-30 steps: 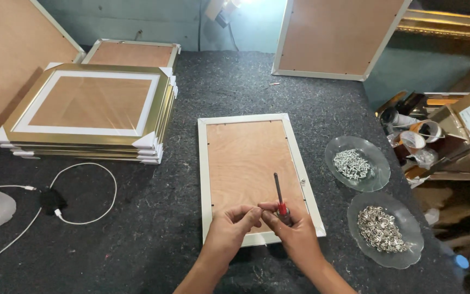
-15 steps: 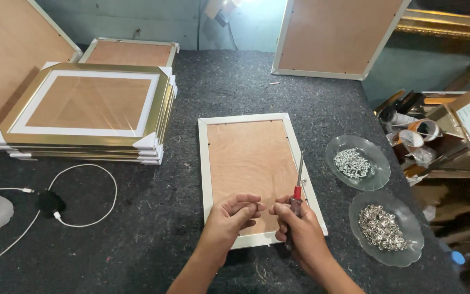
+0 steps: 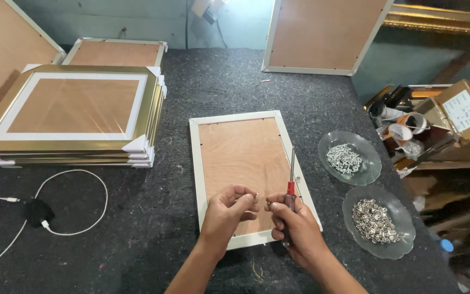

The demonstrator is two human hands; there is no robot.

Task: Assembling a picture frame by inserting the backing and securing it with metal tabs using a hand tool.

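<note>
Dark felt covered the bench. Your right hand point(image 3: 295, 226) was clamped on a screwdriver point(image 3: 290, 182), shaft pointing away from you; your left hand point(image 3: 229, 209) pinched something tiny beside it, over the frame point(image 3: 240, 158).

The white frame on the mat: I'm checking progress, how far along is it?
Done: the white frame lies face down, backing board in. In hand: the right hand grips a screwdriver; the left hand pinches something small. Left: no hardware I can see on the board; fittings fill two glass dishes.

One head-worn view looks steeply down (close) over the grey workbench point(image 3: 202, 98).
</note>
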